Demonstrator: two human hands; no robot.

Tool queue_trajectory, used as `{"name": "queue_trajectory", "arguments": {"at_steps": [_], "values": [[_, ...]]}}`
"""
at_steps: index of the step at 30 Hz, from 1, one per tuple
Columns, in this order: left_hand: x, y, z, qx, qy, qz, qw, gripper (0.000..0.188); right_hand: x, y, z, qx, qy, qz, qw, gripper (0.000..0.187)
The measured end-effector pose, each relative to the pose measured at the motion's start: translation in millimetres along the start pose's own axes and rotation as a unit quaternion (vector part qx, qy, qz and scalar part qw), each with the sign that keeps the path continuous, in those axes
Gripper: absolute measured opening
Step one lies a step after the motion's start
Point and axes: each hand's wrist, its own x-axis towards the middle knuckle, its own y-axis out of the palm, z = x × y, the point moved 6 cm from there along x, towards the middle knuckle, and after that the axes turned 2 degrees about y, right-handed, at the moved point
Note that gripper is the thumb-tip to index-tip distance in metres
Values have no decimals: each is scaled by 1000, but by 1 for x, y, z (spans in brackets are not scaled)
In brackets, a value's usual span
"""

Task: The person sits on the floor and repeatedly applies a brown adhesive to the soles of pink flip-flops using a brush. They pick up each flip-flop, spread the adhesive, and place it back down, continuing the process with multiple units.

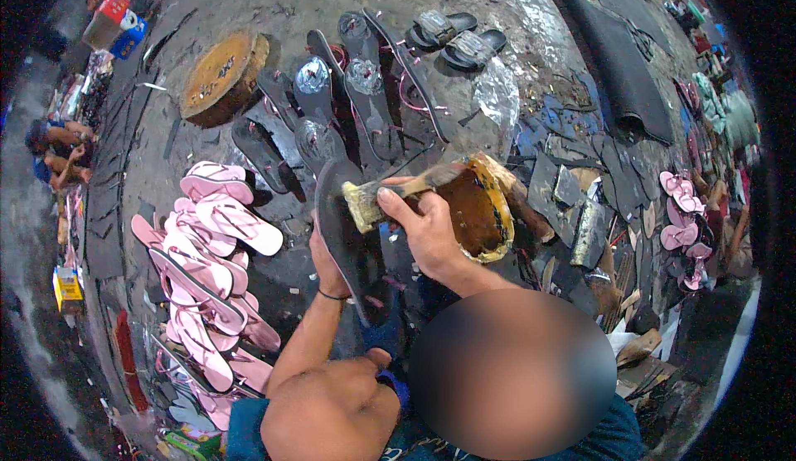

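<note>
My left hand (329, 269) grips a long dark flip-flop sole (333, 212) by its edge, tilted upright with its flat face toward my right. In my right hand (429, 227) is a brush (361, 207) with a thick, yellow-crusted head, its fingers wrapped round the handle. The brush head lies against or just over the sole's face; contact is hard to make out. Right beside this hand stands a yellow-rimmed tub (507, 227) holding brown, glue-like stuff. Several dark soles (373, 113) with pink straps lie ahead, some topped by clear, shiny round pieces.
Many pink flip-flops (217, 222) are piled at my left. A round wooden block (217, 80) sits farther off, and black slides (469, 50) lie ahead. Rolled black sheeting (609, 63) and scraps (572, 200) cover the right. Another person (68, 150) sits at far left.
</note>
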Motion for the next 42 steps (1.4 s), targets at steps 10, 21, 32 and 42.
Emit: {"name": "queue_trajectory", "arguments": {"at_steps": [10, 21, 32, 42], "values": [[-58, 1, -7, -143, -151, 43, 977, 69, 27, -28, -5, 137, 120, 16, 983, 22], [37, 26, -34, -126, -40, -122, 984, 72, 20, 4, 27, -188, -123, -1, 974, 19], [55, 11, -39, -219, 21, -52, 974, 75, -3, 13, 33, -290, -273, 24, 917, 23], [47, 22, -51, -149, 63, -96, 982, 60, 37, -32, 24, -287, -261, -73, 919, 23]]}}
